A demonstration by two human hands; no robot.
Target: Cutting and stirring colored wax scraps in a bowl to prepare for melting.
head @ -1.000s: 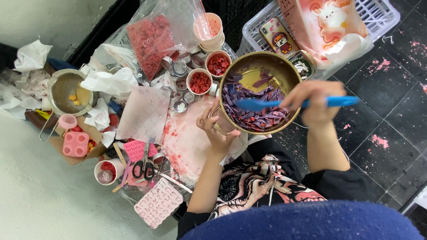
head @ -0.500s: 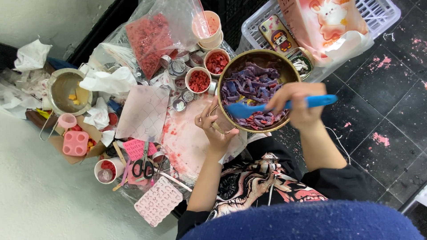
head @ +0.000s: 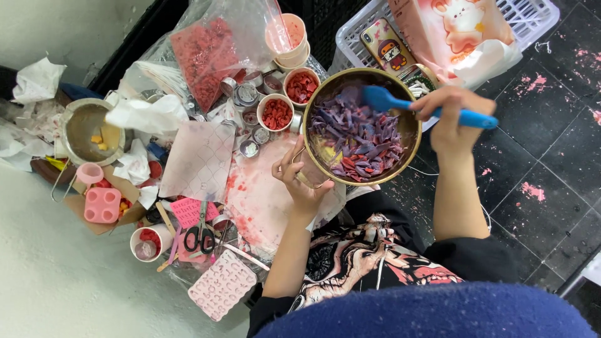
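One camera is riding on the person's head, looking almost straight down — the dark blue knee fills the bottom edge. It is sitting near enough that the metal bowl [head: 362, 125] and both forearms occupy the centre, while the cluttered work surface [head: 250, 200] spreads left and the dark tiled floor [head: 551, 156] right.

Bowl [head: 410, 134] shiny brass-toned metal; spatula [head: 400, 103] smooth matt blue silicone; basket [head: 532, 15] white plastic.
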